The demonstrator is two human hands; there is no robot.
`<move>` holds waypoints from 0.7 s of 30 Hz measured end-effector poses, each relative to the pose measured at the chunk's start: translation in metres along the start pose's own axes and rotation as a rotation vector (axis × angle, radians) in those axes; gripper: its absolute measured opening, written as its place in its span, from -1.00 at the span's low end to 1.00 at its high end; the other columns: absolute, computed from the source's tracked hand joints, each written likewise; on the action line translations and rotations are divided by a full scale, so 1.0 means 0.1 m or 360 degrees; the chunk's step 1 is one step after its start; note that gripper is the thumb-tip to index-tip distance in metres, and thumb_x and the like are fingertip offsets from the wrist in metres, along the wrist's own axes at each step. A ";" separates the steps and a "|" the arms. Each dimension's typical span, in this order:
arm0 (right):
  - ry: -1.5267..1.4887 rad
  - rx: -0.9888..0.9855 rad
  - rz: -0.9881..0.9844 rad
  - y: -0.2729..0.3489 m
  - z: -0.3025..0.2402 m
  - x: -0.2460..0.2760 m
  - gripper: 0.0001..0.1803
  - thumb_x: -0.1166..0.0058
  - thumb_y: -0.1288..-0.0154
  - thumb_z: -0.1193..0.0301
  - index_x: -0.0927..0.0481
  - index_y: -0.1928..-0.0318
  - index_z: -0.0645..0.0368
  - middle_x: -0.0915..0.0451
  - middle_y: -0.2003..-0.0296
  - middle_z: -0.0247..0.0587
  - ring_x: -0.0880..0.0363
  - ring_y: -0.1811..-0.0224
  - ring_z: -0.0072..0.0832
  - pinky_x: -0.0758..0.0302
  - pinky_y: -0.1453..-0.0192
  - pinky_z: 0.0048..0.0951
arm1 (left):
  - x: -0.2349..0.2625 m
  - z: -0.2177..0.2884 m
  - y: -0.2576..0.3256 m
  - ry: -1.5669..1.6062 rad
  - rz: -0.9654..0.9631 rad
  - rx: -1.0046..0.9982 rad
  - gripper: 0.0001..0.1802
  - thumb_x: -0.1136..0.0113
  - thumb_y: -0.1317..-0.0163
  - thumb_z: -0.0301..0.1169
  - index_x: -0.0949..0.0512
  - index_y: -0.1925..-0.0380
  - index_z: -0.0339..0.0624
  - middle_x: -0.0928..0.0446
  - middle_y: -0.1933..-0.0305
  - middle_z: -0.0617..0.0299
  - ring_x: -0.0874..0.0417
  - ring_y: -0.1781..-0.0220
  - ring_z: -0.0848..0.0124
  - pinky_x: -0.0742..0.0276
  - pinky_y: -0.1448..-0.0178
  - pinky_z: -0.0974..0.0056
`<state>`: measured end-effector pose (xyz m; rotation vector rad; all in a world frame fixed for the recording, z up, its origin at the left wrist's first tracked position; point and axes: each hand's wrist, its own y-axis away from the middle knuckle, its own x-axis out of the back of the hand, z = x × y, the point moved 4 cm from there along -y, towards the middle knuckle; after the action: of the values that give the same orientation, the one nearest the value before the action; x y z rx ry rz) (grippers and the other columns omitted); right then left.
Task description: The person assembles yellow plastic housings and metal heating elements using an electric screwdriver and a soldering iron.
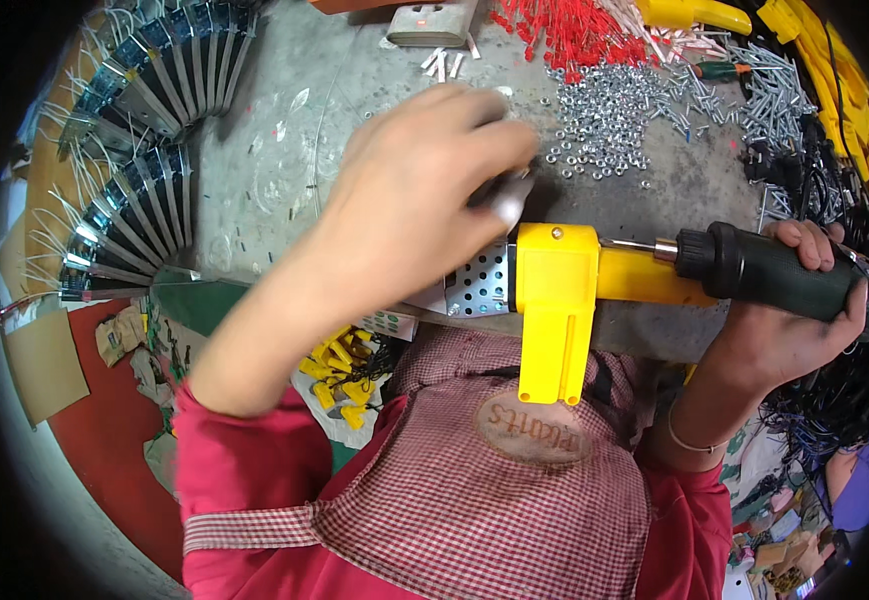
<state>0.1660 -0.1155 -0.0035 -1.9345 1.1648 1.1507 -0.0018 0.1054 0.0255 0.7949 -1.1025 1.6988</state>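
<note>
Apparently midway: fanned strips [169,75], upper left; at centre, the blurred left hand [434,165], fingers curled, hold unclear; below it, the perforated plate [481,278] already meets the yellow handle [558,290], screw [557,233] showing, fastening seemingly unfinished; loose nuts [604,115], upper right; far right, the right hand [789,345] grips the driver [769,265].

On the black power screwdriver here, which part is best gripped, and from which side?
Probably the thick, round barrel of the black power screwdriver, taken from the near right side, where the right hand holds it. The slim bit points left along the yellow housing, so wrapping the fingers around the barrel should leave the bit and metal collar clear.
</note>
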 end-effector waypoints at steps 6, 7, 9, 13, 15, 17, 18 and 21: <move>-0.0015 -0.0087 -0.0008 0.00 -0.03 0.09 -0.55 -0.04 -0.24 0.28 -0.28 0.01 0.33 -0.30 0.37 -0.32 -0.35 0.27 -0.49 -0.35 -0.06 -0.29 | -0.08 0.09 0.64 0.0343 0.0213 0.0400 -0.81 -0.32 0.16 -0.51 -0.50 0.51 -0.23 -0.43 0.46 0.14 -0.48 0.39 0.16 -0.38 0.30 0.18; 0.0047 -0.0047 0.0028 0.01 -0.06 0.11 -0.55 -0.05 -0.24 0.28 -0.28 0.01 0.33 -0.30 0.37 -0.32 -0.35 0.27 -0.49 -0.35 -0.05 -0.30 | -0.12 0.10 0.66 0.0385 0.0249 0.0419 -0.81 -0.32 0.17 -0.51 -0.50 0.51 -0.23 -0.43 0.45 0.14 -0.48 0.39 0.16 -0.38 0.30 0.18; 0.0034 -0.0052 0.0009 0.00 -0.05 0.14 -0.54 -0.07 -0.23 0.29 -0.27 0.00 0.33 -0.31 0.38 -0.32 -0.36 0.28 -0.49 -0.36 -0.06 -0.29 | -0.14 0.11 0.68 0.0371 0.0291 0.0434 -0.80 -0.32 0.20 -0.50 -0.50 0.52 -0.23 -0.43 0.47 0.14 -0.47 0.41 0.17 -0.37 0.33 0.19; 0.0007 -0.0074 0.0012 0.01 -0.03 0.11 -0.56 -0.07 -0.22 0.29 -0.25 0.03 0.29 -0.32 0.38 -0.33 -0.37 0.27 -0.48 -0.37 -0.08 -0.26 | -0.18 0.08 0.68 0.0385 0.0376 0.0307 -0.78 -0.33 0.23 -0.49 -0.51 0.52 -0.23 -0.43 0.50 0.16 -0.45 0.46 0.20 -0.34 0.40 0.21; 0.0026 -0.0108 -0.0015 0.01 0.00 0.12 -0.57 -0.07 -0.22 0.29 -0.25 0.04 0.27 -0.32 0.38 -0.33 -0.38 0.27 -0.47 -0.37 -0.09 -0.25 | -0.19 0.10 0.71 0.0309 0.0423 0.0248 -0.78 -0.34 0.24 -0.49 -0.51 0.52 -0.23 -0.43 0.51 0.16 -0.44 0.49 0.21 -0.33 0.43 0.21; -0.0009 -0.0168 0.0002 -0.01 0.02 0.10 -0.57 -0.08 -0.22 0.28 -0.25 0.05 0.26 -0.32 0.39 -0.33 -0.40 0.26 -0.46 -0.38 -0.10 -0.24 | -0.22 0.11 0.70 0.0312 0.0455 0.0170 -0.77 -0.35 0.26 -0.51 -0.52 0.53 -0.25 -0.43 0.52 0.15 -0.43 0.52 0.22 -0.31 0.45 0.22; -0.0032 -0.0178 0.0041 -0.01 0.04 0.09 -0.58 -0.08 -0.22 0.27 -0.26 0.07 0.26 -0.34 0.39 -0.32 -0.42 0.28 -0.45 -0.38 -0.11 -0.24 | -0.21 0.12 0.69 0.0293 0.0472 0.0189 -0.77 -0.34 0.27 -0.53 -0.53 0.52 -0.25 -0.43 0.52 0.15 -0.43 0.52 0.23 -0.31 0.46 0.23; 0.0089 -0.0127 0.0129 -0.02 0.05 0.09 -0.62 -0.02 -0.27 0.24 -0.30 0.09 0.27 -0.39 0.39 -0.27 -0.46 0.29 -0.42 -0.42 -0.10 -0.25 | -0.20 0.15 0.67 0.0275 0.0470 0.0191 -0.78 -0.33 0.25 -0.57 -0.55 0.50 -0.26 -0.45 0.51 0.14 -0.44 0.52 0.24 -0.31 0.45 0.24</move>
<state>0.1683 -0.1138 -0.0139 -2.0073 1.2543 1.2088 -0.0568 0.0736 -0.0075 0.5647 -1.0441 2.0556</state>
